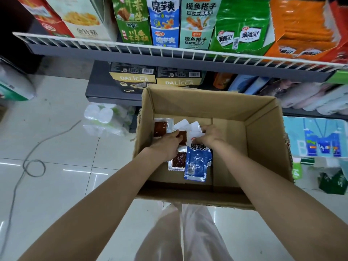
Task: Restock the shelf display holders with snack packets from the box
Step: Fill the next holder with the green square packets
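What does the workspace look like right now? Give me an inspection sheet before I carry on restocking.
Surface: glossy white tiled floor; the open brown cardboard box sits on it below the shelves.
Job's things: loose snack packets on the box bottom, including a blue foil packet, a silver-edged red packet and a red packet at the far left; blue-and-white display holder stands on the white wire-fronted shelf.
Clutter: shrink-wrapped pack of white bottles left of the box.
Grippers: left hand and right hand both reach into the packets; grips unclear.
Cables: grey cable looped on the floor.
Surroundings: tan DALICCA cartons on the lower shelf.
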Action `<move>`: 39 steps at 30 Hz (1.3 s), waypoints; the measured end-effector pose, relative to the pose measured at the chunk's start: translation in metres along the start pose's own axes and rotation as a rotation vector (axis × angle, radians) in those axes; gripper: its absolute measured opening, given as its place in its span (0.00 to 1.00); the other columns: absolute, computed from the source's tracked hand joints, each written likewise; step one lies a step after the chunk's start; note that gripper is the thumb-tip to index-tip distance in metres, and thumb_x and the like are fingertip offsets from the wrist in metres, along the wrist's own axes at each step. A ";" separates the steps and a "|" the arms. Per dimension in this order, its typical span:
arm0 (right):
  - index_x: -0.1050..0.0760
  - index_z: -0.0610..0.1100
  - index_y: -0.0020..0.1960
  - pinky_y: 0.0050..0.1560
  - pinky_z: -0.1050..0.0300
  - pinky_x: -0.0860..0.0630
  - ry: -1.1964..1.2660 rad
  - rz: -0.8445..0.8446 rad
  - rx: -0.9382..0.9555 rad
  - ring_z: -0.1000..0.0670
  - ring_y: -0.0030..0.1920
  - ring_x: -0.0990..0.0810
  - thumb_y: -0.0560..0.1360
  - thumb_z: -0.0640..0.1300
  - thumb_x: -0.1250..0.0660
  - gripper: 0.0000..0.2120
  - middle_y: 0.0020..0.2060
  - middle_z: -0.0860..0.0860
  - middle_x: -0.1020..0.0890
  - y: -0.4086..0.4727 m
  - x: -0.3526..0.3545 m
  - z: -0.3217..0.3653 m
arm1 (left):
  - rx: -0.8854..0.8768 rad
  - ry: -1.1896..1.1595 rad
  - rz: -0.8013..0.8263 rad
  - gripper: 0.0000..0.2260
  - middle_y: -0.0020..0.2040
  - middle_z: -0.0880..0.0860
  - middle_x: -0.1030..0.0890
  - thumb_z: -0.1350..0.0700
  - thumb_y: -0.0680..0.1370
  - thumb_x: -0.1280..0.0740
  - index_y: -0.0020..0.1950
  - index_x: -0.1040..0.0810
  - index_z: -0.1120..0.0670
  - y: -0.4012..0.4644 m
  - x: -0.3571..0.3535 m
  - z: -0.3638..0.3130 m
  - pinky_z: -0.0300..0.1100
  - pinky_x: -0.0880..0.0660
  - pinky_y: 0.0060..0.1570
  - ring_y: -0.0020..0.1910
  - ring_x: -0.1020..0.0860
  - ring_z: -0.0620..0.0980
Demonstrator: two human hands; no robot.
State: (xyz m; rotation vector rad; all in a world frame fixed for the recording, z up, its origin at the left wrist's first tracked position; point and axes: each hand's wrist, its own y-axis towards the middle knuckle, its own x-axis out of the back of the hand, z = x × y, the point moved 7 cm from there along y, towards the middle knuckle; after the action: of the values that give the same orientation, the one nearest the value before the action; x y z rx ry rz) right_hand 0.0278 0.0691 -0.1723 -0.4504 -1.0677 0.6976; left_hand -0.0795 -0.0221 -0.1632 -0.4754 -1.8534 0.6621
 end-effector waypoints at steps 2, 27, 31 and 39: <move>0.24 0.43 0.60 0.53 0.60 0.29 -0.005 -0.051 0.041 0.46 0.58 0.23 0.71 0.44 0.27 0.19 0.58 0.47 0.21 -0.001 -0.003 0.001 | 0.004 0.002 -0.065 0.22 0.78 0.52 0.50 0.57 0.81 0.41 0.75 0.40 0.55 -0.004 0.005 0.000 0.47 0.42 0.72 0.75 0.45 0.53; 0.22 0.43 0.56 0.55 0.44 0.24 1.007 -0.334 0.351 0.43 0.53 0.19 0.75 0.41 0.32 0.10 0.52 0.45 0.17 -0.107 0.131 0.037 | -0.197 -0.926 -0.389 0.23 0.56 0.50 0.23 0.53 0.75 0.30 0.66 0.33 0.55 -0.062 0.137 -0.055 0.37 0.28 0.51 0.54 0.24 0.46; 0.23 0.42 0.54 0.40 0.60 0.21 1.182 -0.240 0.430 0.54 0.42 0.18 0.77 0.39 0.36 0.07 0.45 0.50 0.16 -0.125 0.165 0.074 | -0.207 -0.937 -0.652 0.20 0.56 0.56 0.21 0.54 0.75 0.30 0.65 0.30 0.57 -0.085 0.199 -0.058 0.47 0.26 0.55 0.57 0.23 0.53; 0.24 0.33 0.54 0.39 0.60 0.21 1.121 -0.217 0.550 0.50 0.45 0.18 0.79 0.44 0.39 0.14 0.47 0.38 0.18 -0.146 0.221 0.153 | -0.117 -0.695 -0.660 0.37 0.73 0.58 0.41 0.43 0.78 0.39 0.77 0.60 0.49 -0.105 0.274 -0.080 0.48 0.38 0.67 0.71 0.39 0.56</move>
State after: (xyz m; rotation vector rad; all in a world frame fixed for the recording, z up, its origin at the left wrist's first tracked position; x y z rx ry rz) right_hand 0.0001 0.1240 0.1275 -0.1746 0.1452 0.4015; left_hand -0.1043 0.0804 0.1217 0.3553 -2.5208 0.2676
